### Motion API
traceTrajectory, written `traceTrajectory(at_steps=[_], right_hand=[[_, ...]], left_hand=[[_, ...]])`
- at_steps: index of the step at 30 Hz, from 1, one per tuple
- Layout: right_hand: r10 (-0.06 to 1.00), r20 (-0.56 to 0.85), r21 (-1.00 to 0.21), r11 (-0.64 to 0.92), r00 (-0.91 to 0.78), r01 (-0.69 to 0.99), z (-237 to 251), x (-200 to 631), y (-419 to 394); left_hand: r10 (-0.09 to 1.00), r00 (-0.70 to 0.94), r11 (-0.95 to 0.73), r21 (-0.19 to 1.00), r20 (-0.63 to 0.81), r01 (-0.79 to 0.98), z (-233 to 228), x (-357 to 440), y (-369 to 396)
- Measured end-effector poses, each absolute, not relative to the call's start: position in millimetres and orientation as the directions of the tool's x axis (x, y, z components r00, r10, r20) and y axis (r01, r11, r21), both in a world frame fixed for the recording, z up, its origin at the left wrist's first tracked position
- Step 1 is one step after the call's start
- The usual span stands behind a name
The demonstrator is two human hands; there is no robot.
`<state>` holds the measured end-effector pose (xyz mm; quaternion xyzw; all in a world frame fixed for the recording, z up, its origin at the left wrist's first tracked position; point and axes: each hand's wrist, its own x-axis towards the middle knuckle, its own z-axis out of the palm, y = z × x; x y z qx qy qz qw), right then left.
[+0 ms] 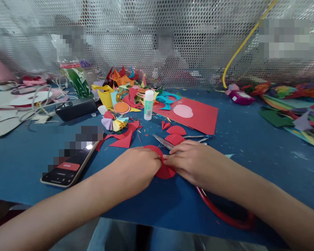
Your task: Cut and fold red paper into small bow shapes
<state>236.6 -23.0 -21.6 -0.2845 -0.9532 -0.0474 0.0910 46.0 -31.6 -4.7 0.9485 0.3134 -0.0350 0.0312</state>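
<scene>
The left hand [138, 167] and the right hand [189, 160] both pinch a red paper circle [165, 171] lying on the blue counter [251, 146]. Scissors [162, 141] lie just behind, partly under the right hand, and a glue stick [148, 104] stands farther back.

No lettering I can read anywhere, glue stick [148, 104] label green but too blurred to make out, phone [69, 165] screen partly pixelated with a red bar and no legible words, bottle [74, 78] wrap unreadable
</scene>
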Motion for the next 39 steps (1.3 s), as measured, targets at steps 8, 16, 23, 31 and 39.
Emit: traceTrajectory(at_steps=[8,16,23,31,39], right_hand=[[0.635,0.123,0.114,0.755,-0.763,0.646,-13.7,236.2,-30.5],[0.660,0.255,-0.084,0.743,-0.706,0.664,-26.7,229.6,-22.3],[0.853,0.246,-0.456,0.521,-0.461,0.721,-23.9,233.4,-15.6],[0.911,0.211,-0.728,0.389,-0.355,0.565,-15.0,232.9,-18.7],[0.805,0.447,-0.449,0.579,-0.390,0.680,-16.2,230.8,-25.2]], left_hand=[[0.729,0.683,-0.683,-0.117,-0.042,0.721,-0.2,43.4,-36.5],[0.713,0.694,-0.698,0.001,0.100,0.717,-16.4,42.9,-22.2],[0.734,0.586,-0.679,0.373,0.343,0.632,-12.3,41.4,-21.1],[0.779,0.468,-0.616,0.645,0.416,0.452,-9.9,38.9,-18.8],[0.724,0.392,-0.689,0.562,0.568,0.458,-13.4,39.6,-20.5]])
